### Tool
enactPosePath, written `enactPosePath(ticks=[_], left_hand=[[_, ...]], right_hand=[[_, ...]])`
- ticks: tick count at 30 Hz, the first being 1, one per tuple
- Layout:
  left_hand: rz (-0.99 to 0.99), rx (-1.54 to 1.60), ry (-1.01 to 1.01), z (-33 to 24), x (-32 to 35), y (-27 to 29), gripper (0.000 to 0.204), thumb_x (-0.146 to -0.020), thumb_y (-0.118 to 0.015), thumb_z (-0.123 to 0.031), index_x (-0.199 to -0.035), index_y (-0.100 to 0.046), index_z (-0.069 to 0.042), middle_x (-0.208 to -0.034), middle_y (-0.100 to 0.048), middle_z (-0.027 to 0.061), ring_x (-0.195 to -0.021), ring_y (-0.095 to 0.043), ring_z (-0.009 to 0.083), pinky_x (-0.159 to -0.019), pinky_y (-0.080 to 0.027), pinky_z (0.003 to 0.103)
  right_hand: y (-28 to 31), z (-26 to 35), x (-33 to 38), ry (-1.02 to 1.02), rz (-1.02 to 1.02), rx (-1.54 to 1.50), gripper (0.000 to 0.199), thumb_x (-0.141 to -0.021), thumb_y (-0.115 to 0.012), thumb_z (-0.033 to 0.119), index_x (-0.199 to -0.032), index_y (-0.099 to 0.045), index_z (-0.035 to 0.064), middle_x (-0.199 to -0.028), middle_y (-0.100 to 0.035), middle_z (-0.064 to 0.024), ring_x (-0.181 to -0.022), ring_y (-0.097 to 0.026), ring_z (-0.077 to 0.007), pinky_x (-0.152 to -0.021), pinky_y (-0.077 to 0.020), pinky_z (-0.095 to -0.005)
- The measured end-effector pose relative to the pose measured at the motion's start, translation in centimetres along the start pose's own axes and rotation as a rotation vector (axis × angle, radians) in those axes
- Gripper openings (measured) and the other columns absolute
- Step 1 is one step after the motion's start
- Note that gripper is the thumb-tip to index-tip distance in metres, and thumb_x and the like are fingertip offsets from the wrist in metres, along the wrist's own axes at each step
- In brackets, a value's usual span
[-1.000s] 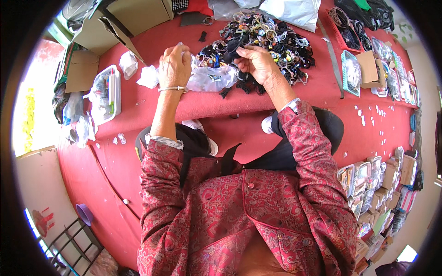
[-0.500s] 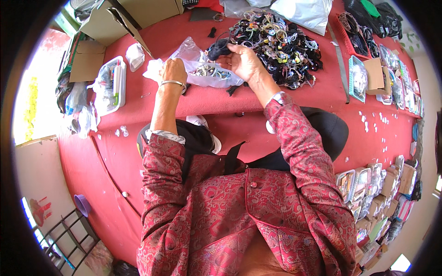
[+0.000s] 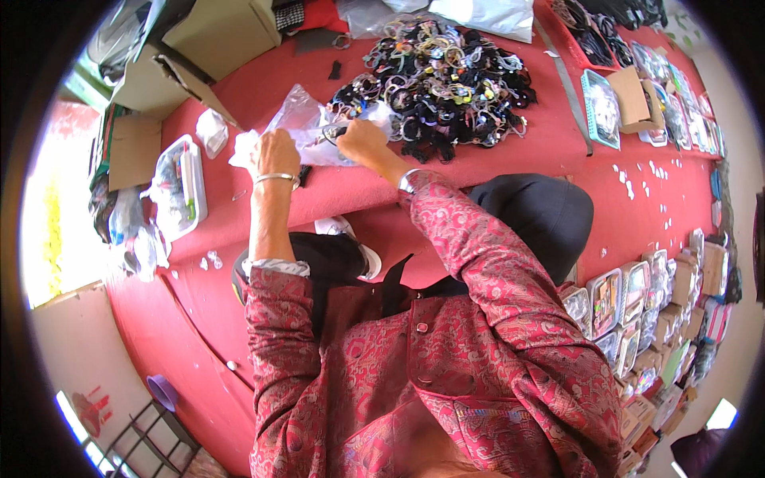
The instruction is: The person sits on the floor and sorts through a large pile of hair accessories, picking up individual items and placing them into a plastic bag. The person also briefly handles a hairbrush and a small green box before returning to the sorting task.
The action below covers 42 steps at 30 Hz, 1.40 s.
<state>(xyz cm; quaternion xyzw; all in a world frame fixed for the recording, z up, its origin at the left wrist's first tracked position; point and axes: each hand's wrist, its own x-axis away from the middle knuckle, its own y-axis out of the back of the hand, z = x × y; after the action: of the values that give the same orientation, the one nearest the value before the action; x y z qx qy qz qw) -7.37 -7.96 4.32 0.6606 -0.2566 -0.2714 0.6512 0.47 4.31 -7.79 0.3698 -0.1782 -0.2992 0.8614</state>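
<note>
While both forearms reach up from the lower part of the frame, the work lies just left of upper centre, on a red cloth surface (image 3: 239, 171). There a thin, translucent plastic bag (image 3: 295, 115) rests between the person's hands, one crumpled edge standing up.

Left hand (image 3: 276, 151): curled into a fist on the bag's gathered left end; white bunched plastic shows beyond the knuckles. Fingertips hidden. Right hand (image 3: 363, 144): fingers drawn together over the bag's right part, pinching what looks like a dark band (image 3: 338, 131). The exact contact is too small to make out.

To the right, just beside the bag, a heap of cord bands (image 3: 454, 88) fills the upper middle of the frame, mostly black, with pale loops and bright beads mixed in.

Handling, as judged: bag near weightless, limp, slippery, liable to fold shut or tear if pulled hard. Best hold is a broad bunch of film at the left end, leaving the right side free. Bands probably light, soft and stretchy, little risk of breakage; loops may snag on neighbours and drag extras along. Best taken by the plain cord, clear of the beads, between thumb and forefinger.
</note>
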Motion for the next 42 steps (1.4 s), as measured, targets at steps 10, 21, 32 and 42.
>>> enactPosePath(ticks=[10, 21, 32, 42], left_hand=[[-0.051, 0.058, -0.069, 0.0, -1.2, -1.2, 0.022, -0.075, -0.060, -0.020, -0.070, -0.064, 0.001, -0.072, -0.061, 0.0220, -0.071, -0.061, 0.0350, -0.064, -0.050, 0.042], [-0.028, -0.045, 0.034, -1.1, -0.9, -0.4, 0.020, -0.077, -0.057, -0.019, -0.087, -0.063, -0.002, -0.096, -0.059, 0.0178, -0.087, -0.059, 0.0336, -0.071, -0.048, 0.043], [-0.027, -0.091, 0.038, 0.3, -1.6, -1.1, 0.023, -0.080, -0.050, -0.020, -0.095, -0.059, -0.005, -0.103, -0.056, 0.0153, -0.090, -0.058, 0.0332, -0.073, -0.046, 0.044], [0.204, -0.192, 0.132, -1.5, -1.1, -0.9, 0.029, -0.080, -0.047, -0.024, -0.100, -0.061, -0.009, -0.111, -0.056, 0.0116, -0.102, -0.055, 0.0296, -0.091, -0.026, 0.059]], right_hand=[[-1.8, 2.0, -2.2, -0.126, 0.158, -0.803, 0.038, -0.071, -0.056, 0.031, -0.079, -0.057, -0.0059, -0.069, -0.060, -0.0228, -0.065, -0.062, -0.0318, -0.059, -0.0492, -0.0380], [-0.5, -0.3, 1.4, 0.149, 0.109, 0.130, 0.029, -0.069, -0.051, 0.019, -0.084, -0.057, -0.0046, -0.080, -0.062, -0.0227, -0.075, -0.062, -0.0342, -0.067, -0.0495, -0.0422], [6.8, -0.7, 0.3, 0.322, 0.260, 0.396, 0.036, -0.084, -0.046, 0.033, -0.086, -0.063, 0.0010, -0.088, -0.063, -0.0196, -0.084, -0.061, -0.0333, -0.072, -0.0470, -0.0428], [11.1, -0.8, -0.4, 0.579, 0.499, 0.330, 0.024, -0.076, -0.052, 0.023, -0.087, -0.064, 0.0059, -0.083, -0.063, -0.0163, -0.079, -0.060, -0.0328, -0.072, -0.0462, -0.0394]])
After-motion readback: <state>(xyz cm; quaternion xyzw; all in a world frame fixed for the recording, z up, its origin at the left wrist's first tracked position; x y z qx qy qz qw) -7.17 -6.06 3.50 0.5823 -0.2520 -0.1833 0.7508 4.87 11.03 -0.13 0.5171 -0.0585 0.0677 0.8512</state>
